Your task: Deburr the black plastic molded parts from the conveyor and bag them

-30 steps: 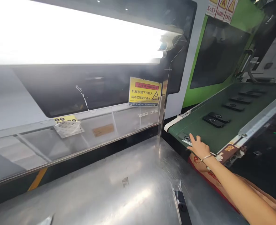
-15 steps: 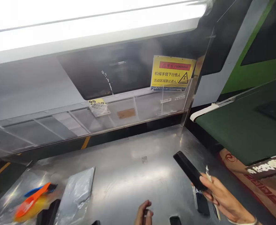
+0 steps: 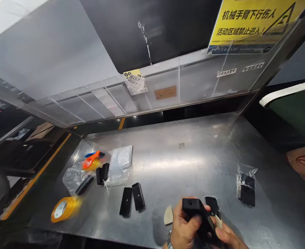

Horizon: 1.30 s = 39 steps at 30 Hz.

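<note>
Near the front edge of the metal table, my left hand (image 3: 183, 226) is wrapped round a long black plastic part (image 3: 192, 204), its thumb pressed on the face. The end with a small round hole points up towards me. My right hand (image 3: 229, 237) grips the lower end of the same part and also holds a pale-handled craft knife (image 3: 218, 222) in its fingers. Most of the right fingers are hidden behind the part. A black piece in clear film (image 3: 212, 204) lies just behind the hands. Beside my left hand lies a cream rounded piece (image 3: 168, 215).
Two black trough-shaped parts (image 3: 126, 202) lie left of centre on the metal table (image 3: 163, 166). Further left are stacked plastic bags (image 3: 120, 160), an orange-handled tool (image 3: 91, 159) and a yellow tape roll (image 3: 61, 209). A bagged black part (image 3: 247, 190) lies right. A clear panel (image 3: 194, 83) borders the back.
The view has swung down and to the right. My right hand has brought the black part and knife inwards, and my left hand, formerly without the part, now grips it.
</note>
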{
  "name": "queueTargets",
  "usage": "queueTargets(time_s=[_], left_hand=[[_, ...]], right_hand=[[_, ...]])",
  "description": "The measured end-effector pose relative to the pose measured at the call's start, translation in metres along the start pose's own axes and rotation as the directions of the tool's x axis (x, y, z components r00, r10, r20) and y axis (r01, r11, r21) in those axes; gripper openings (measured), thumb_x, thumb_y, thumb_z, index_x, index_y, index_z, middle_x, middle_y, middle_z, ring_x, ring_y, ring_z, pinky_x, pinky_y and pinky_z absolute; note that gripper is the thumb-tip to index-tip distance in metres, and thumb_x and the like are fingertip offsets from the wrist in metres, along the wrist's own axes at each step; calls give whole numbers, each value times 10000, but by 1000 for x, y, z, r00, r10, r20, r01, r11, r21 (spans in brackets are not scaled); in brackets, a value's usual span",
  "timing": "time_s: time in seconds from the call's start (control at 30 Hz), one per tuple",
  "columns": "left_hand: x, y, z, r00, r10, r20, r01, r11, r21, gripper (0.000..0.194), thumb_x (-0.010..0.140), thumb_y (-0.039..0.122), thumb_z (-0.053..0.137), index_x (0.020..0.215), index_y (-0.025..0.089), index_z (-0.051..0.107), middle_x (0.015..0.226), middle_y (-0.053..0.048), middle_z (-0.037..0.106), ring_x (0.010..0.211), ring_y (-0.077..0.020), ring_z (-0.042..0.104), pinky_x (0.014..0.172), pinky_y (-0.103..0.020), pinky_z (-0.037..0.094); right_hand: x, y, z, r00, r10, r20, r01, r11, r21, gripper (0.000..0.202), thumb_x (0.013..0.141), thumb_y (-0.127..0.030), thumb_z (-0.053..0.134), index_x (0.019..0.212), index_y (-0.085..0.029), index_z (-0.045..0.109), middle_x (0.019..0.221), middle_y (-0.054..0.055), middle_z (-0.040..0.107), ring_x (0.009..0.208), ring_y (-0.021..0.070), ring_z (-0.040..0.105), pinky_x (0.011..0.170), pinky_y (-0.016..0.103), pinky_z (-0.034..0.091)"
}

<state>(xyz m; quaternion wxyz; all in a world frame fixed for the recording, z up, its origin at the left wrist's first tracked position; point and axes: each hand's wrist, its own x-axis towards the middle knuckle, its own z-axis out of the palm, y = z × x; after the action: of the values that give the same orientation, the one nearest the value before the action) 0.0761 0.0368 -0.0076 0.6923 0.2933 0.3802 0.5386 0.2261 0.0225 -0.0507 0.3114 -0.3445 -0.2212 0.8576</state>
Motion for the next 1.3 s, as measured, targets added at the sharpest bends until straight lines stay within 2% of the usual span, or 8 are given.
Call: queueTargets(time_s=[0.2, 0.5, 0.67, 0.83, 0.97, 1.1, 1.2, 1.3], left_hand=[[-15, 14, -17, 935, 355, 18, -344, 889, 302, 214, 789, 288, 658, 997, 241, 656, 905, -68, 725, 845, -192, 623, 758, -324, 497], [-30, 26, -41, 902, 431, 31, -371, 736, 567, 237, 818, 196, 588, 1035, 277, 640, 915, -58, 705, 821, -201, 608, 749, -361, 476], [-33, 27, -49, 897, 442, 23, -367, 712, 599, 246, 822, 167, 566, 1045, 250, 630, 942, -75, 715, 836, -207, 603, 746, -365, 492], [-37, 20, -56, 889, 457, -36, -349, 726, 593, 210, 813, 175, 564, 996, 242, 644, 906, -75, 711, 821, -212, 594, 762, -381, 493], [-41, 12, -65, 915, 339, -220, -196, 849, 491, 141, 858, 247, 538, 973, 208, 609, 889, -80, 696, 853, -211, 635, 820, -378, 490], [-44, 11, -74, 864, -26, -503, 6, 999, -42, 279, 836, 315, 585, 1093, 216, 542, 877, -64, 708, 908, -226, 665, 879, -421, 484], [-47, 14, -82, 850, -243, -467, 58, 925, -377, 383, 807, 306, 614, 1178, 266, 529, 910, -61, 707, 921, -256, 669, 879, -475, 480], [-54, 17, -95, 880, -302, -367, 70, 847, -527, 420, 815, 383, 584, 1228, 326, 534, 970, -72, 707, 912, -262, 670, 896, -500, 466]], right_hand=[[22, 7, 9, 999, 36, -34, -42, 981, -192, 522, 637, -612, 695, 951, -198, 648, 595, -66, 419, 400, 17, 313, 379, 159, 213], [45, 0, 26, 998, 39, -51, -58, 879, -473, 578, 732, -629, 577, 1030, -137, 633, 486, -73, 402, 395, 45, 311, 379, 180, 194], [75, -3, -6, 960, -147, -240, -83, 665, -742, 471, 864, -506, 469, 1160, -145, 536, 708, -3, 583, 504, 97, 474, 450, 229, 377], [117, -15, -55, 877, -359, -319, -221, 289, -931, 256, 903, -331, 527, 1097, -166, 561, 1000, 44, 621, 839, 164, 609, 750, 363, 508], [138, -18, -74, 857, -433, -280, -305, 11, -952, 266, 906, -309, 538, 1134, -175, 561, 1120, 63, 603, 926, 184, 612, 794, 394, 518], [145, -13, -86, 853, -475, -217, -345, -202, -916, 285, 905, -302, 541, 1163, -181, 550, 1160, 69, 590, 963, 195, 606, 808, 404, 519], [144, -12, -96, 865, -475, -163, -341, -318, -884, 270, 904, -295, 544, 1151, -187, 561, 1168, 68, 589, 980, 196, 601, 824, 407, 513], [137, -15, -101, 870, -479, -118, -330, -387, -861, 272, 903, -295, 545, 1150, -185, 562, 1171, 70, 589, 988, 199, 598, 838, 416, 506]])
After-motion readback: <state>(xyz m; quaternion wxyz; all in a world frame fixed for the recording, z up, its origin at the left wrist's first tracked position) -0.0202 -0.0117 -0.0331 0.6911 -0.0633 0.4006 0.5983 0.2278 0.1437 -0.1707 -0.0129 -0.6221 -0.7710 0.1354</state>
